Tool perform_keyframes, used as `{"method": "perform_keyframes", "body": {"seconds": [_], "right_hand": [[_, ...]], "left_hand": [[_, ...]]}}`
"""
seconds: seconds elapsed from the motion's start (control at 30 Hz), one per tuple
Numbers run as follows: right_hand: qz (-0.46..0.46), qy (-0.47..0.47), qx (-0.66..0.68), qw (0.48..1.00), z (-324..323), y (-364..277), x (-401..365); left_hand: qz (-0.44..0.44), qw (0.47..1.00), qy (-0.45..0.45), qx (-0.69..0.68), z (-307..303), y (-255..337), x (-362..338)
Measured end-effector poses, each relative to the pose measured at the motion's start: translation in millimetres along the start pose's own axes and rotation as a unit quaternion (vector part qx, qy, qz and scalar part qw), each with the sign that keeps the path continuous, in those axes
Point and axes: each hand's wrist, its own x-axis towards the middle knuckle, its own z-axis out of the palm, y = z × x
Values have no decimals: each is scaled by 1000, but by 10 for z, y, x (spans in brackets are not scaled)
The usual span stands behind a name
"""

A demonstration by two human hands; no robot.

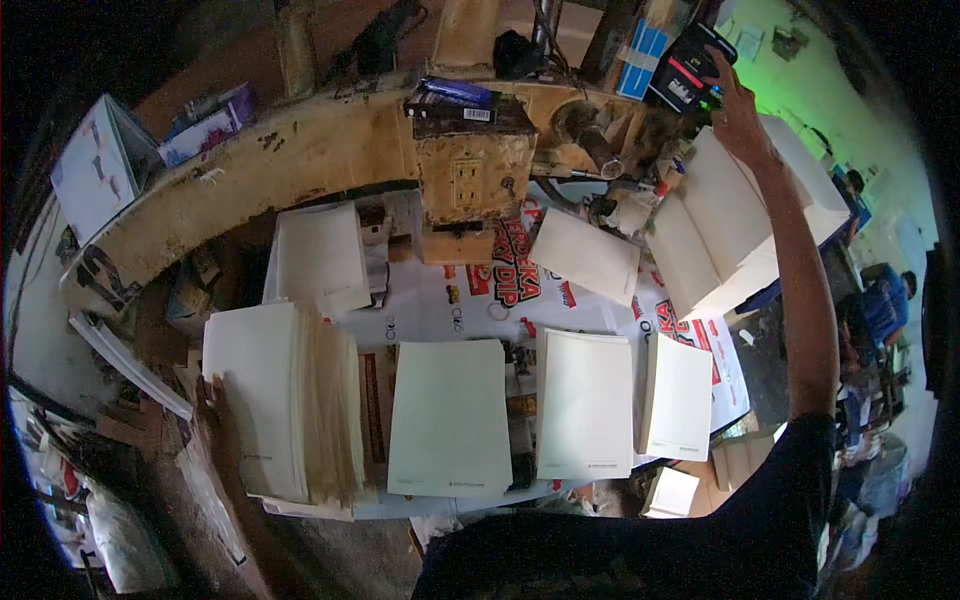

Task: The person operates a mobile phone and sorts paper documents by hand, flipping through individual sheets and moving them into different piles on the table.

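From far off, I can see the tall paper stack (255,390) on my left. My left hand (208,415) is at its left edge, but I can't tell if the fingers grip it. Just beside it is a flat paper pile (450,415), on a printed sheet (460,320). Up on the right, my right hand (735,90) is over a dark box (683,68), and I can't tell if it holds it

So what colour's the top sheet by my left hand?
The top sheet is whitish, with small dark print near its bottom, in the head view.
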Motion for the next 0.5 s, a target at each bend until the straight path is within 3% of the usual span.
{"method": "perform_keyframes", "body": {"seconds": [0.2,0.3,0.5], "right_hand": [[-33,31,26,999,-82,-24,77],[-48,48,-66,995,-113,88,52],[-27,59,-12,998,-214,55,25]], "left_hand": [[5,1000,-2,-1,-80,188,-129],[0,999,-30,-12,-199,294,-192],[13,1000,-22,-10,-163,223,-140]]}}
